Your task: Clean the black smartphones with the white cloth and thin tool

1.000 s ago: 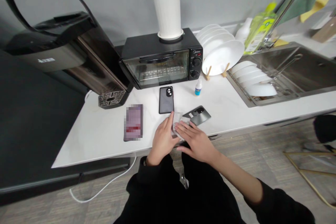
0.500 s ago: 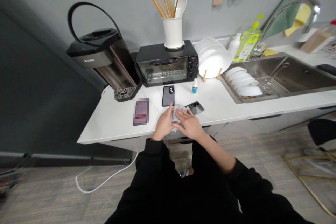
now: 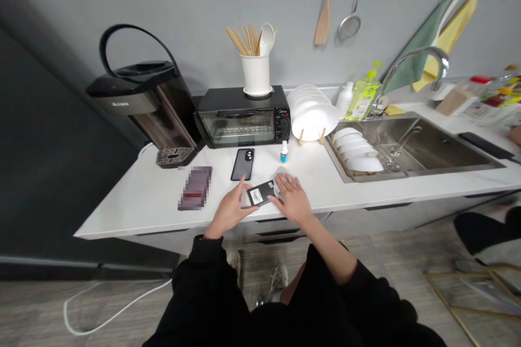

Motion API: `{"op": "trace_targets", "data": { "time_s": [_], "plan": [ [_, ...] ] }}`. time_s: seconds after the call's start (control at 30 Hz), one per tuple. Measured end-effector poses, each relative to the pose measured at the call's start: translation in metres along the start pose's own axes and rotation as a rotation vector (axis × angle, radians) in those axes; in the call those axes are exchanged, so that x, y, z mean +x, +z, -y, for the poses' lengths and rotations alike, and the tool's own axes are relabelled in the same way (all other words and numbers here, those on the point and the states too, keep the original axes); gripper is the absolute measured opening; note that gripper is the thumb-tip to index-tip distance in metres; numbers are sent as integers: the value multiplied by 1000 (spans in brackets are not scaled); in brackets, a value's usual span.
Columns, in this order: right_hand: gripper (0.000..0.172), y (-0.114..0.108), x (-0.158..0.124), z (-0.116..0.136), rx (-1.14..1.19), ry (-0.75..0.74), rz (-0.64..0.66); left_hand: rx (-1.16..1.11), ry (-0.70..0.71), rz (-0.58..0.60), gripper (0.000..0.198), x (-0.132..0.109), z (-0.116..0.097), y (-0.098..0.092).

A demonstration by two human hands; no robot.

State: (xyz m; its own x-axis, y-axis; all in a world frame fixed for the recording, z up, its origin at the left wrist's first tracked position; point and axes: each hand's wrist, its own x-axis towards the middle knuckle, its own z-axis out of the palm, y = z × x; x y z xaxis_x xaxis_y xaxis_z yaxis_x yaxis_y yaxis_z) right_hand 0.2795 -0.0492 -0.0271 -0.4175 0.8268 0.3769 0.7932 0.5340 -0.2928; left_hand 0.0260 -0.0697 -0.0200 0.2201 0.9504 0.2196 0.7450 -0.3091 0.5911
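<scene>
Near the counter's front edge lies a dark phone [image 3: 261,193] with a white label at its left end. The thumb and fingers of my left hand [image 3: 228,209] close on that end. My right hand [image 3: 293,199] rests over a pale, thin cloth [image 3: 278,187], fingers pressed on it at the phone's right end, thumb by the phone's near edge. The cloth and hand cover that end. Just behind sits a black phone case [image 3: 243,164] with camera holes. A small white-and-blue bottle [image 3: 284,152] stands farther back.
A purple, pixelated item [image 3: 195,188] lies at left, before a black water dispenser [image 3: 163,114]. Behind are a toaster oven [image 3: 244,126] with a utensil holder [image 3: 256,73] on top, and a plate rack [image 3: 313,119]. To the right is the sink [image 3: 431,146] with bowls.
My hands were together over the cloth. Now my left hand has moved apart to the phone's left end, exposing its label, while my right hand keeps the cloth. The view has shifted.
</scene>
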Motion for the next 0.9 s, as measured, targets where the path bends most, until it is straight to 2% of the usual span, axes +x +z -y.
{"op": "trace_targets", "data": {
  "time_s": [0.13,0.2,0.27,0.33,0.4,0.47,0.57,0.67,0.73,0.8,0.9],
  "plan": [
    [67,10,-2,38,113,-193,84,-6,-12,8,104,0,-3,-2],
    [66,7,-11,44,188,-253,113,0,-19,12,102,0,-5,-3],
    [62,1,-22,34,202,-220,106,10,-22,17,102,0,-6,-5],
    [59,-5,-28,15,152,-130,61,16,-21,26,104,1,-7,-6],
    [60,-7,-29,-5,77,-28,-2,10,-18,33,104,1,-7,-6],
    [62,-4,-22,-12,19,46,-47,-9,-11,29,104,2,-7,-6],
    [63,6,-9,7,26,45,-36,-42,9,17,103,2,-4,-5],
    [60,14,-6,44,121,-79,47,-56,28,30,102,2,-1,-4],
    [59,15,-12,60,179,-154,97,-50,41,35,104,1,0,-3],
    [57,13,-22,61,180,-150,108,-49,54,41,104,0,0,-3],
    [56,8,-35,35,59,5,35,-64,49,28,104,-1,-2,-2]
  ]
}}
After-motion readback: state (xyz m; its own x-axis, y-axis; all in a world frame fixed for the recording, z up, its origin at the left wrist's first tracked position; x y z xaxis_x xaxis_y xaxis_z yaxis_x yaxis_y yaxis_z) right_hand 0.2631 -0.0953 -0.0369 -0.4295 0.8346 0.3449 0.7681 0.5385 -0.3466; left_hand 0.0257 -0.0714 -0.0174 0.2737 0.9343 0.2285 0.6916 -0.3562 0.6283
